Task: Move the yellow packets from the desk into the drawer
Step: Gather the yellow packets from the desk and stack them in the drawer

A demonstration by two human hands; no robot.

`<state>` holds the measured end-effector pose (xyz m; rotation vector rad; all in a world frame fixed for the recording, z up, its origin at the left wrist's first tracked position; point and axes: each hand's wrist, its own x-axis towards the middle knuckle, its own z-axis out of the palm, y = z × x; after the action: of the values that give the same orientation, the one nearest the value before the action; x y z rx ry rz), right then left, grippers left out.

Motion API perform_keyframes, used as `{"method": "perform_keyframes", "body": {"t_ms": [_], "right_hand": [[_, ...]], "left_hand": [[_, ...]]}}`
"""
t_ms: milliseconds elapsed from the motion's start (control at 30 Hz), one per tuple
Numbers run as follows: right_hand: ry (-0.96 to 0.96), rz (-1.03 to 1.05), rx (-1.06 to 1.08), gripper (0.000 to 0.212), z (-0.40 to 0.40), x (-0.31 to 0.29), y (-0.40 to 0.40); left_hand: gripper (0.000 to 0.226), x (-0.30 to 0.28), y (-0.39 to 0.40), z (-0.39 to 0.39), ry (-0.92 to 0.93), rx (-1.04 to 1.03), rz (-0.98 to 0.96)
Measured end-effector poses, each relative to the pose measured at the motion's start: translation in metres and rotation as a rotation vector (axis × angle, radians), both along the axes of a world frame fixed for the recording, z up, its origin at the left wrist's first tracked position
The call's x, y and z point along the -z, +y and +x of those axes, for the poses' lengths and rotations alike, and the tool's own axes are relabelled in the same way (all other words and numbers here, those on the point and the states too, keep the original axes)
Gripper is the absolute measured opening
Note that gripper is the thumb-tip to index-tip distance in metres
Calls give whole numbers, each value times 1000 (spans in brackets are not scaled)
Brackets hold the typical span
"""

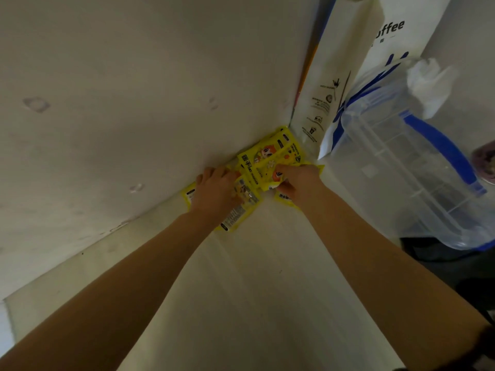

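Note:
Several yellow packets (263, 156) lie in a loose pile on the pale desk (241, 290), pushed against the wall at the far corner. My left hand (214, 191) lies palm down on the left part of the pile, fingers spread over the packets. My right hand (294, 180) grips packets at the right side, fingers curled over their top and thumb underneath. One packet (235, 218) with a barcode sticks out below my left hand. No drawer is in view.
A white paper coffee bag (334, 84) stands against the wall just right of the pile. A clear plastic box with blue handles (407, 167) sits on the right, close to my right arm. The wall (134, 89) bounds the desk at the back.

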<state>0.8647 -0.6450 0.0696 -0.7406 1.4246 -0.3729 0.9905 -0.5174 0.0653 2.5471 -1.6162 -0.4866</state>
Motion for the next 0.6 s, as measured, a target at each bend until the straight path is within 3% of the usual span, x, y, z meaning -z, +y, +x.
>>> {"method": "perform_keyframes", "body": {"t_ms": [300,600], "right_hand": [[-117,47,104,15,2,0,5],[-34,-9,69,24,0,-1,7]], "left_hand": [[59,-5,26,6,199,-149,-80],[59,-2,43,13,251,-209,-42]]}}
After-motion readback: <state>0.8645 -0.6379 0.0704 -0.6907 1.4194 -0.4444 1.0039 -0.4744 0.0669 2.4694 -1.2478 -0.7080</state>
